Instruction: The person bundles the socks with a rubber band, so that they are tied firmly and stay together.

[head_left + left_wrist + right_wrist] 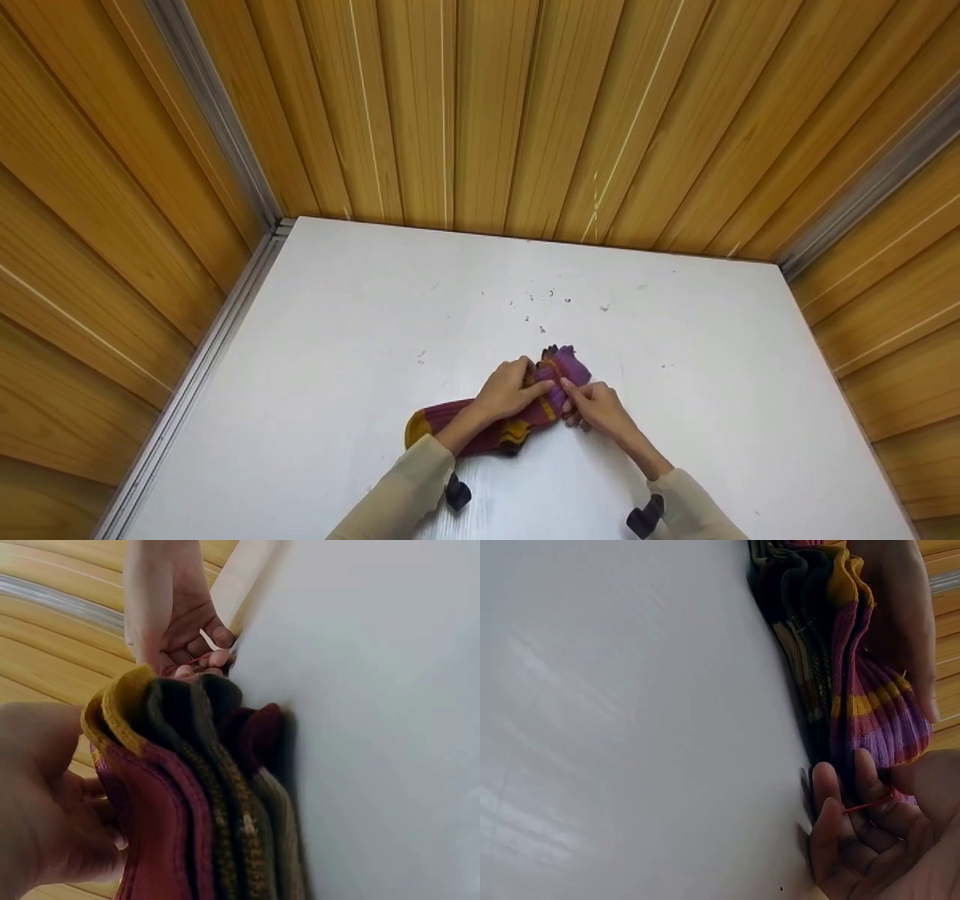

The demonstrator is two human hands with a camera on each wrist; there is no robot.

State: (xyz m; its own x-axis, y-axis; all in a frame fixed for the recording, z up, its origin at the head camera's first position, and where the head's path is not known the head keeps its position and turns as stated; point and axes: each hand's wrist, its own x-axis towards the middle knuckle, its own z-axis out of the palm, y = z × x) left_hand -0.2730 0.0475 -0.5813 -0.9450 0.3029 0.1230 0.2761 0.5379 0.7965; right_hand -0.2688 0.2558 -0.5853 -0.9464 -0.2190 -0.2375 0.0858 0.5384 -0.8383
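Note:
A stack of several ribbed socks (450, 407) lies on the table, the top one maroon with mustard and purple bands. My left hand (506, 391) grips the stack near its purple end, thumb on the near side and fingers over the far side. At that end my right hand (598, 409) touches the socks and pinches a thin red string (868, 805), which stretches between its fingers. The left wrist view has the folded sock layers (165, 787) on edge, mustard, dark green and maroon. How far the string runs around the socks is hidden.
The white tabletop (337, 315) carries small dark marks beyond the hands. Wood-look panel walls (480, 112) stand at the back and both sides, with metal rails (217, 112) at the corners. Black wrist mounts (457, 493) sit at both sleeves.

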